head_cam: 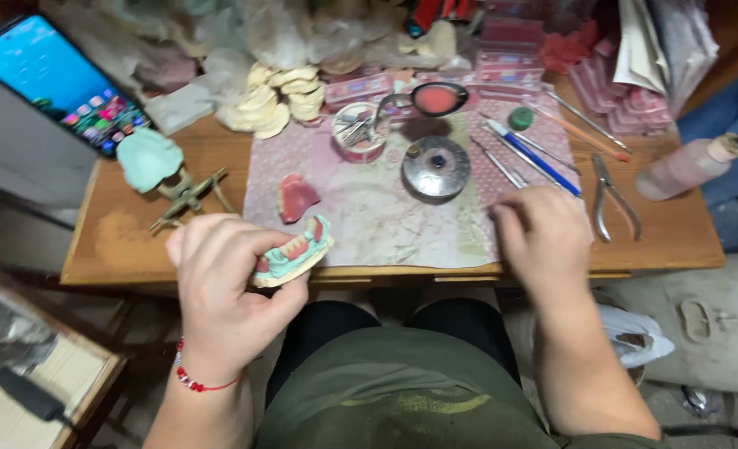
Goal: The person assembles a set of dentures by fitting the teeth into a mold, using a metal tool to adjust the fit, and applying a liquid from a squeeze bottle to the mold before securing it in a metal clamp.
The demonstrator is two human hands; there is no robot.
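Everything here sits around the speckled pinkish work mat (369, 208) spread on the small wooden table (119, 241), so I'll place stuff off that.

The left hand (223, 291) is just off the mat's near left corner, over the table's front edge, fingers curled tight around a denture model (296, 254): mint-green stone base, pink wax gums, a row of teeth showing. There's a red bead bracelet (194, 381) on that wrist.

The right hand (544, 237) is down on the mat's near right corner, fingers bent and bunched toward the mat. It's a bit blurred and I honestly can't tell if it's pinching anything.

On the mat itself: another pink wax denture piece (297, 197) lies left of centre, just past the held model. A round metal lid (435, 168) sits mid-mat, with a small clear cup of metal tools (361, 130) at the far edge and a little bowl of red wax (437, 99) just beyond that. A blue-handled instrument (535, 158) and a couple of thin metal ones lie on the mat's right side, just beyond the right hand.

Off the mat to the right are pliers (612, 198) and a squeeze bottle of pink liquid (689, 165). To the left are a brass articulator frame (188, 198) with a mint-green cast (148, 158), and a lit phone (61, 83) well beyond that. A pile of pale plaster casts (282, 100) sits past the mat's far left corner.
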